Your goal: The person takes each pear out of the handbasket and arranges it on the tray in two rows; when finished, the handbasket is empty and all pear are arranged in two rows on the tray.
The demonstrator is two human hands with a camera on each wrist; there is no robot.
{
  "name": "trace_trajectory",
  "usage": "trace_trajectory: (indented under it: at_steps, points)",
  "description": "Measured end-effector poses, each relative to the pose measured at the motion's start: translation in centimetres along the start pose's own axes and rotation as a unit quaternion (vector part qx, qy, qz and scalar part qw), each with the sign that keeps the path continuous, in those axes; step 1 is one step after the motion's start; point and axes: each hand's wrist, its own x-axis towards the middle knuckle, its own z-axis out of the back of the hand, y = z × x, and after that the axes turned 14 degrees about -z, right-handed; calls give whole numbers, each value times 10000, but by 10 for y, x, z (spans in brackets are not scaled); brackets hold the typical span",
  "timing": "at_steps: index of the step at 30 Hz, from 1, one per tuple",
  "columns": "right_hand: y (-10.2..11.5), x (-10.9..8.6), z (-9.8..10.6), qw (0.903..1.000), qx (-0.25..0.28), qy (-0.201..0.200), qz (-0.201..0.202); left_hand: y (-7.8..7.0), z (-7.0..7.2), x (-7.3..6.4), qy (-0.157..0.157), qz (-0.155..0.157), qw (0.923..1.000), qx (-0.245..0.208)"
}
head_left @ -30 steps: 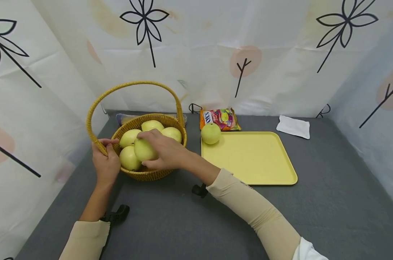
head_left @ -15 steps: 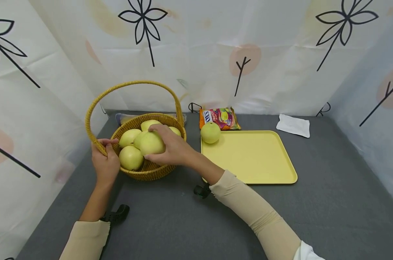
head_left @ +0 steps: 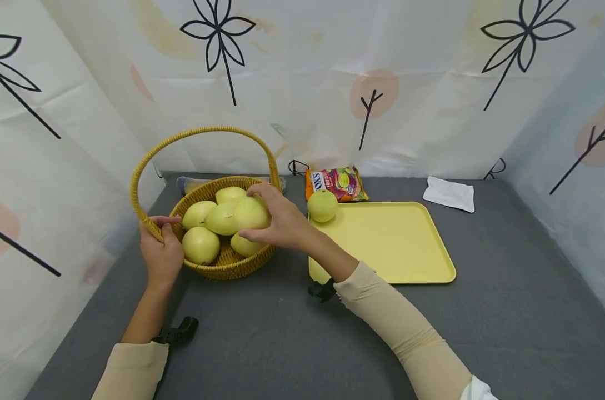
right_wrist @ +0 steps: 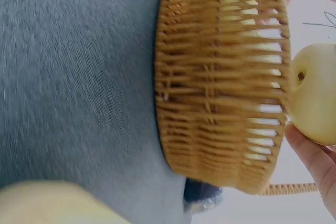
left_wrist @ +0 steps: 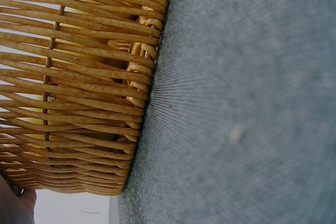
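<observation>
My right hand (head_left: 284, 223) holds a pale yellow-green pear (head_left: 253, 213) above the right side of a wicker basket (head_left: 232, 272). In the right wrist view, that pear (right_wrist: 316, 95) sits beyond the basket's rim, with fingers (right_wrist: 310, 158) beneath it. Several similar pears (head_left: 200, 245) lie inside the basket. My left hand (head_left: 162, 253) grips the basket at its left rim, where the arched handle (head_left: 202, 131) begins. The left wrist view mostly shows the woven wall (left_wrist: 79, 93), with a bit of the left hand (left_wrist: 17, 208) in the corner.
Right of the basket lies a yellow tray (head_left: 387, 244), with one pear (head_left: 323, 206) at its back left corner. Behind that are a colourful snack packet (head_left: 338, 183) and, farther right, a white cloth (head_left: 449, 194). A transparent packet (head_left: 189, 184) is partly hidden behind the basket.
My right hand has moved right and slightly up with the pear, uncovering more pears in the basket. The left hand keeps its hold on the basket.
</observation>
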Motion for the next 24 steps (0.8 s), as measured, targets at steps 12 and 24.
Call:
trace_trajectory:
  at_steps: [12,24]
  points:
    - [-15,-11,26,9989,-5,-434,-166,0,0,0,15,21,10000,84]
    - [-33,-23,57,9934,583,-845,-514,0,0,-1,0,26,10000,90]
